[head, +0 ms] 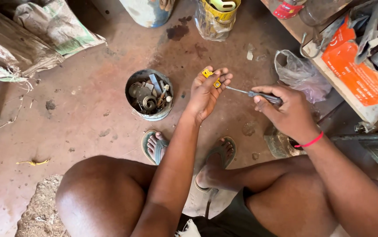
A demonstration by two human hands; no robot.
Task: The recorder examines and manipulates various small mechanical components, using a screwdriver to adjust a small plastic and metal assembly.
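My left hand [206,92] is raised above the reddish floor and pinches a small yellow part [212,78] between its fingertips. My right hand [287,109] grips the dark handle of a thin screwdriver [252,93]. Its metal tip points left and meets the yellow part. A red band circles my right wrist. Just left of my left hand stands a round metal tin [149,94] filled with springs, screws and scrap pieces.
Crumpled sacks [35,35] lie at the upper left. A clear plastic bag [301,74] and an orange box [358,74] on a wooden shelf are at the right. Containers [215,17] stand at the top. My knees and sandalled feet [156,147] fill the lower frame.
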